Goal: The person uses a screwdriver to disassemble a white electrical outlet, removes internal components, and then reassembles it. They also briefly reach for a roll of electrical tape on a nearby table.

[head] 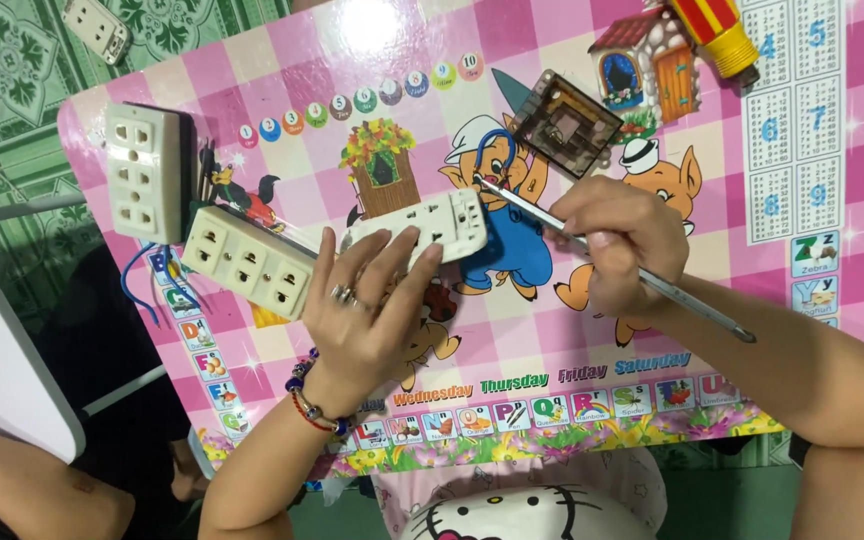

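Left hand [367, 300] pinned white socket strip [422, 228] flat at bench [712, 330] centre, fingers closed over its top. Right hand [620, 245] pinched thin metal screwdriver [592, 245], tip at strip's right end. Strip looked light, rigid plastic, likely slippery; best gripped by long edges. Two more sockets [202, 215] sat upper left.

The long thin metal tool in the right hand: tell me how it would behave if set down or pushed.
The thin metal tool looks rigid and straight, so probably stiff. Its slim round shaft may roll on the glossy pink table. The right hand pinches it like a pen, suggesting it is light.
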